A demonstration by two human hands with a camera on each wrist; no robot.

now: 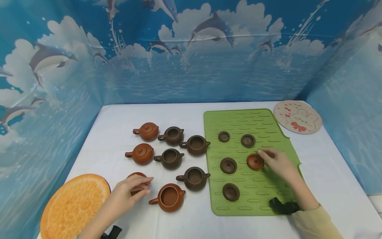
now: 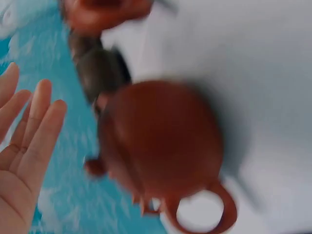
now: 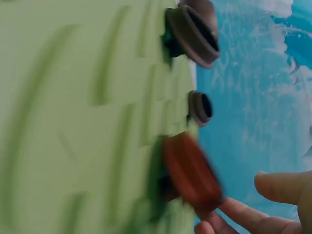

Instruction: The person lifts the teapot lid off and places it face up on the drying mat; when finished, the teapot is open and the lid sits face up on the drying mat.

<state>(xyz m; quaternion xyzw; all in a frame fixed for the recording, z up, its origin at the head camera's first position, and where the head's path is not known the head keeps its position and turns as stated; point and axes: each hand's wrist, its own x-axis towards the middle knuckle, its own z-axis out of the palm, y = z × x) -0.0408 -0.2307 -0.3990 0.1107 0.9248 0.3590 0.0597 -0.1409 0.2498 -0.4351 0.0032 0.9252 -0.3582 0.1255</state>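
Reddish lid: this lid [image 1: 255, 161] is resting on the green mat [image 1: 262, 122], just left of the right fingertips; it is lying knob-down with its hollow side up and its rim raised, likely because the knob is propping it from beneath.
Lid's look: it is showing a smooth red-brown, brighter than its neighbours, with a raised ring inside.
Right fingers: the right hand [image 1: 278, 163] is touching the lid's edge with its fingertips, while the thumb is standing off the lid in the right wrist view, so no firm pinch is showing.
Dark lids: four dark lids [image 1: 228, 165] are lying apart, two beyond the right fingertips and two left of them; the spacing is probably leaving the fingers room round each edge.
Left fingers: the left hand [image 1: 126, 196] is hanging over a lidded teapot [image 2: 161, 141], its fingers straight, near one another and holding nothing.
Uncovered reddish teapot: this teapot [image 1: 169, 198] is standing right of the left fingertips, its mouth open; its colour is matching the reddish lid, so the two probably belong together.
Dark teapots: four lidless dark teapots [image 1: 195, 178] are standing right of and beyond the left fingers.
Other lidded pots: two reddish pots [image 1: 147, 131] are standing beyond the left fingers.
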